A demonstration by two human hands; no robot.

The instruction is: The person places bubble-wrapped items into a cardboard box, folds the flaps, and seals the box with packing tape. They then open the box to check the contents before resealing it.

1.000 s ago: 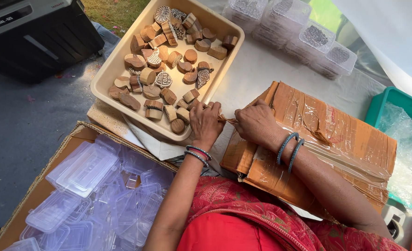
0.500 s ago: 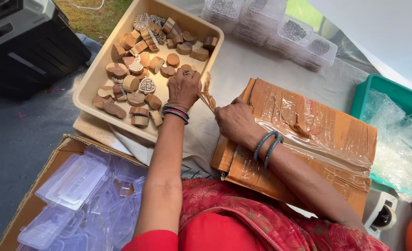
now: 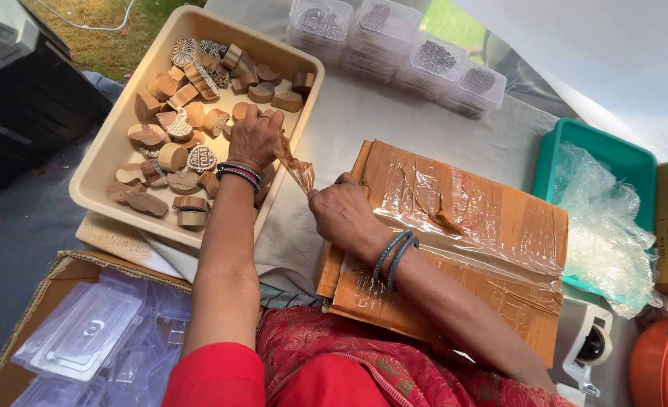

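Head cam: left hand (image 3: 255, 139) hovers over the beige tray (image 3: 96, 162) of wooden blocks, fingers pinching a strip of clear tape (image 3: 295, 167), other end hidden under right hand (image 3: 343, 213), closed on the taped cardboard box (image 3: 469, 226) at center-right, w/ a teal bin (image 3: 628, 160) cut off far right.

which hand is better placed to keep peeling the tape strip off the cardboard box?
Left, probably. The left hand pinches the free end of the tape strip and has room above the tray to pull. The right hand presses on the cardboard box by the strip's root, steadying it.
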